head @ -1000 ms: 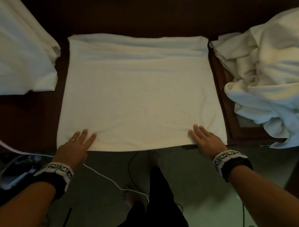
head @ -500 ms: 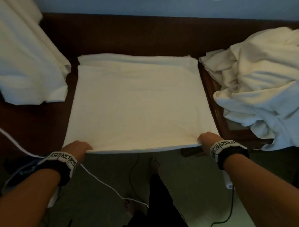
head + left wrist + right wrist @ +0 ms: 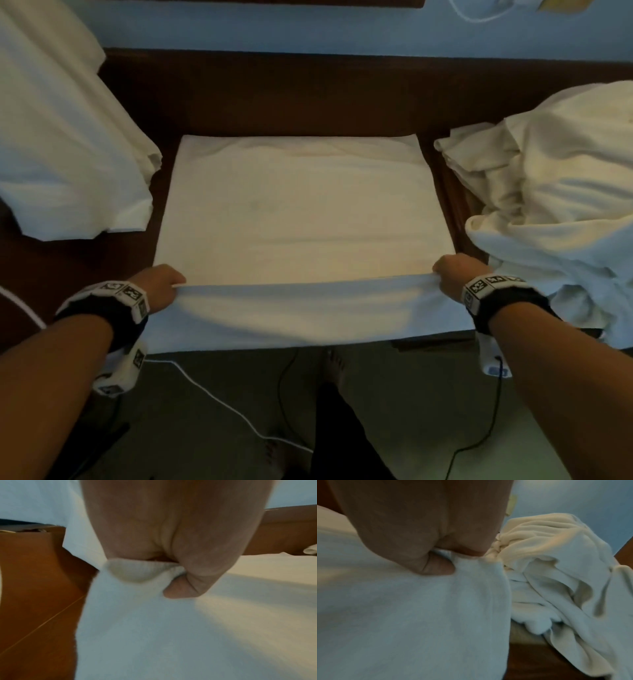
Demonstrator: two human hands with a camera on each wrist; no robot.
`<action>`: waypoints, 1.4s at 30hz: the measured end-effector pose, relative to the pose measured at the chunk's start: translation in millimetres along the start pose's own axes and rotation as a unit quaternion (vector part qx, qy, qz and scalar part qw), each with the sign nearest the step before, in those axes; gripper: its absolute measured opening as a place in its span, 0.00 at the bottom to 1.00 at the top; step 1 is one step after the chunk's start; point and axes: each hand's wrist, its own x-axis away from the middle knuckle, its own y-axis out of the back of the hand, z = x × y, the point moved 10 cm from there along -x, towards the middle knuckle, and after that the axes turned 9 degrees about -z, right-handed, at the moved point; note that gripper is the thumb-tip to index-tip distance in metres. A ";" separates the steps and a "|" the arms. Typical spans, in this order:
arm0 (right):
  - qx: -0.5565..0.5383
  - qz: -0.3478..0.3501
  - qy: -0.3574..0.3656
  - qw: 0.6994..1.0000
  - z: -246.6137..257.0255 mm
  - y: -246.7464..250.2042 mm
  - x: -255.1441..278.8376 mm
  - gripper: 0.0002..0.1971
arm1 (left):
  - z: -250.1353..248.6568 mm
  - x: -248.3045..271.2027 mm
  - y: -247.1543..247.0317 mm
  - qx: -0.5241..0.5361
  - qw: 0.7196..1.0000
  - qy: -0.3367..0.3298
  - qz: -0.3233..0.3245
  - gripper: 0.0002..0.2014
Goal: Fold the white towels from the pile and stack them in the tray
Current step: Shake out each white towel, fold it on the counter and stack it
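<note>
A white towel (image 3: 301, 219) lies spread on the dark wooden table (image 3: 308, 99), its near edge lifted and stretched between my hands. My left hand (image 3: 164, 282) pinches the near left corner; the left wrist view shows the thumb (image 3: 180, 589) pressed on the cloth (image 3: 154, 628). My right hand (image 3: 452, 274) pinches the near right corner, thumb (image 3: 436, 566) on the fabric (image 3: 419, 615). The crumpled pile of white towels (image 3: 555, 205) lies to the right, and shows in the right wrist view as the pile (image 3: 556, 574). No tray is recognisable.
More white cloth (image 3: 61, 164) lies on the table's left side. A blue wall (image 3: 274, 24) stands behind the table. Below the table edge are the floor, a white cable (image 3: 219, 404), a black cable (image 3: 479, 442) and my leg and bare feet (image 3: 334, 363).
Both hands went from lying flat on the towel's near edge to pinching its near corners, and have lifted that edge up and forward over the towel. The head view has tilted up.
</note>
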 end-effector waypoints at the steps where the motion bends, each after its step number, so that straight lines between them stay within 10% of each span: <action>1: 0.003 -0.007 -0.001 1.000 -1.0 5.7 -11.3 0.11 | -0.5 -9.5 7.7 0.005 1.000 0.003 -0.006 0.12; 20: 0.013 -0.046 -0.004 0.999 1.4 65.2 -208.7 0.11 | -17.6 -169.2 79.7 -0.013 0.993 0.079 -0.090 0.19; 27: -0.117 -0.271 0.054 0.954 35.7 57.0 -140.3 0.27 | -61.7 -99.8 -0.5 -0.034 0.987 -0.002 -0.156 0.41; 32: -0.109 -0.095 0.049 0.988 72.5 -34.3 -89.2 0.39 | -39.5 -50.7 -72.3 -0.030 0.992 0.018 -0.125 0.43; 42: -0.104 -0.099 0.045 0.989 111.0 -64.8 -18.9 0.44 | -29.9 4.8 -92.0 -0.026 0.991 0.029 -0.130 0.47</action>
